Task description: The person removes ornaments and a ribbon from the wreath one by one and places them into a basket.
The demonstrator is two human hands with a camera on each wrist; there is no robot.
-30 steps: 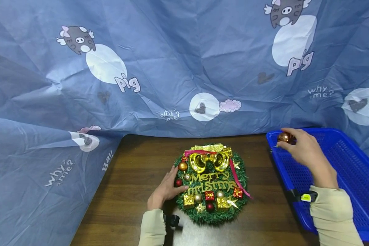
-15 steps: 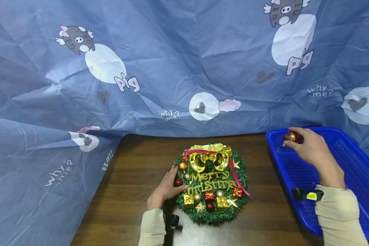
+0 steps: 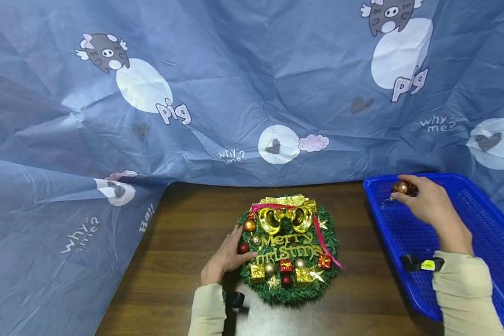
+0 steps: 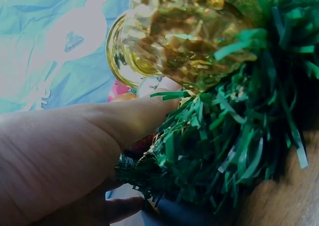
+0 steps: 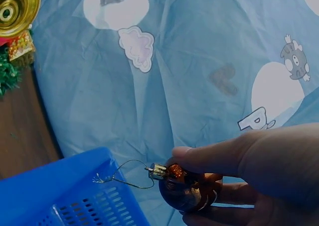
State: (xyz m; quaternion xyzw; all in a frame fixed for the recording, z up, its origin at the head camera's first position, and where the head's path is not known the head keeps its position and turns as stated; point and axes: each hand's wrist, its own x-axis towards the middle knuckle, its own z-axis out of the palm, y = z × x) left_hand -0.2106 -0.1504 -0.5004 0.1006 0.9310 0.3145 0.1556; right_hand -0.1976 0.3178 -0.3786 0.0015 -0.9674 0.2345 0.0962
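A green tinsel Christmas wreath lies on the table, decked with gold bells, small gift boxes, baubles, stars and gold "Merry Christmas" lettering. My left hand grips its left edge, the thumb over the front and the fingers along the outer side; the left wrist view shows the thumb on the tinsel. Over the far left corner of the blue basket, my right hand pinches a shiny copper-brown bauble. In the right wrist view a thin cord loop hangs from the bauble's gold cap.
The blue plastic basket with perforated walls stands on the right of the brown wooden table. A blue printed cloth hangs behind the table and along its left side.
With the bauble in its fingers, my right hand has shifted a little to the right over the basket. The left hand and the wreath stay where they were.
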